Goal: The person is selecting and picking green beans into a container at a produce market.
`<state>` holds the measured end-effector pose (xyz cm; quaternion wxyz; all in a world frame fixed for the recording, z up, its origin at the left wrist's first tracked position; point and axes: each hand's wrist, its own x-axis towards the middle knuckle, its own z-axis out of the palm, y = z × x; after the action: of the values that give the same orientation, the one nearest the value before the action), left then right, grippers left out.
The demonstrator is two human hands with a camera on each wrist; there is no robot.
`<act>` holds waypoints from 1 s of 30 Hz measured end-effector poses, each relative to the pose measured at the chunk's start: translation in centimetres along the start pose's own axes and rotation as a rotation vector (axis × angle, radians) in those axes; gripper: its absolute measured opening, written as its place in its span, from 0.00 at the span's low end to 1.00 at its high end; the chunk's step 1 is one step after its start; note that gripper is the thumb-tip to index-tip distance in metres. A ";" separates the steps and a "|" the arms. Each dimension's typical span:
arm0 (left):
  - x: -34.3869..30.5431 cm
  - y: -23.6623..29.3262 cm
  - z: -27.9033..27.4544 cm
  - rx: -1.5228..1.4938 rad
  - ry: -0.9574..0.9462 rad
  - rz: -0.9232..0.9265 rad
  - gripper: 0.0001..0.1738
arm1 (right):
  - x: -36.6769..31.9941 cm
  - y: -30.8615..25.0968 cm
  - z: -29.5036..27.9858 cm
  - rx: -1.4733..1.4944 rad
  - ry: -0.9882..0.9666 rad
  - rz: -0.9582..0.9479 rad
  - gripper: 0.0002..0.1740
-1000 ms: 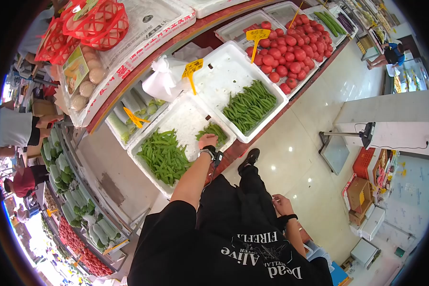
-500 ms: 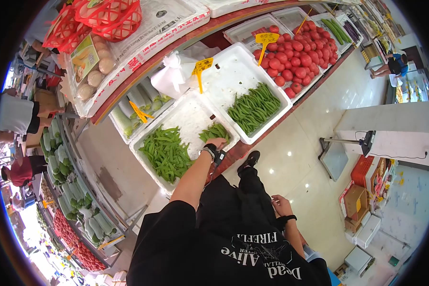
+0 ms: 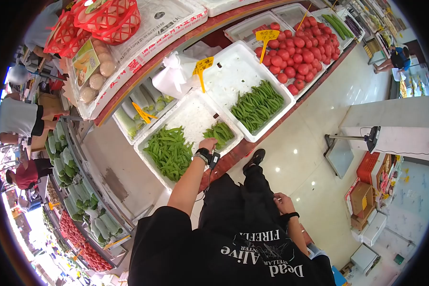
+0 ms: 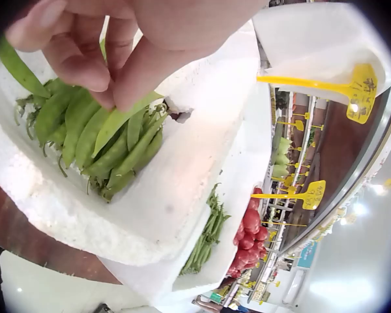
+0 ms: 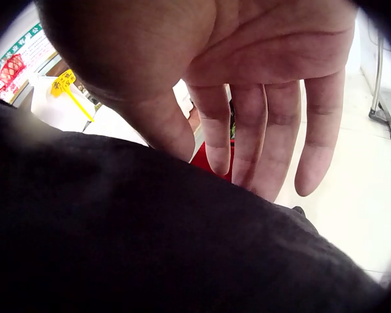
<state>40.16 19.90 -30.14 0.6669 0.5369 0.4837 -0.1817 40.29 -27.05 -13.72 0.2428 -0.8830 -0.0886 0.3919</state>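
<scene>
My left hand is over the near end of a white foam tray, beside a small heap of green pods. The left wrist view shows the thumb and fingertips of this hand pinching a flat green pod just above the small heap. A larger heap of pods lies at the left side of the same tray. My right hand hangs beside the thigh, and in the right wrist view this hand has loosely extended fingers holding nothing.
Right of the tray stand another foam tray with green beans and a heap of tomatoes. Yellow price signs and a white bag are behind. A red edge runs along the stall's front.
My left hand has shifted left from the small heap's near side toward the tray's middle. The right hand stays beside the thigh. The head view has shifted slightly.
</scene>
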 end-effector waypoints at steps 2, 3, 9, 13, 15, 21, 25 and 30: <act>0.9 -0.3 1.4 -0.147 0.088 0.016 0.17 | 0.0 -0.2 -0.1 0.007 0.006 -0.006 0.16; 2.1 -0.8 1.8 -0.089 0.107 0.018 0.16 | 0.0 -0.2 -0.3 0.009 0.012 -0.008 0.15; 2.0 -1.0 2.9 -0.125 0.025 -0.152 0.14 | -0.3 0.0 -0.7 0.002 0.026 0.005 0.15; -3.3 -0.5 0.6 -0.030 0.098 0.047 0.17 | 0.4 0.3 0.1 -0.011 0.010 -0.009 0.15; -4.4 -2.9 -1.4 -0.015 0.239 0.195 0.20 | 0.7 -0.2 0.2 0.002 -0.001 -0.021 0.15; -12.2 -6.0 -9.1 0.414 0.784 0.329 0.20 | 2.7 -1.9 -0.4 -0.029 -0.040 -0.078 0.15; -15.0 -6.8 -12.3 0.745 0.943 0.242 0.22 | 3.9 -3.3 -1.1 -0.052 -0.043 -0.103 0.14; -13.6 -8.2 -14.2 0.834 0.839 0.125 0.19 | 5.0 -4.1 -1.5 -0.088 -0.048 -0.155 0.15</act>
<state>21.20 25.86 -22.51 0.1611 0.8069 0.5612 -0.0891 44.91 -22.32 -14.03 0.2314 -0.8736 -0.1797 0.3885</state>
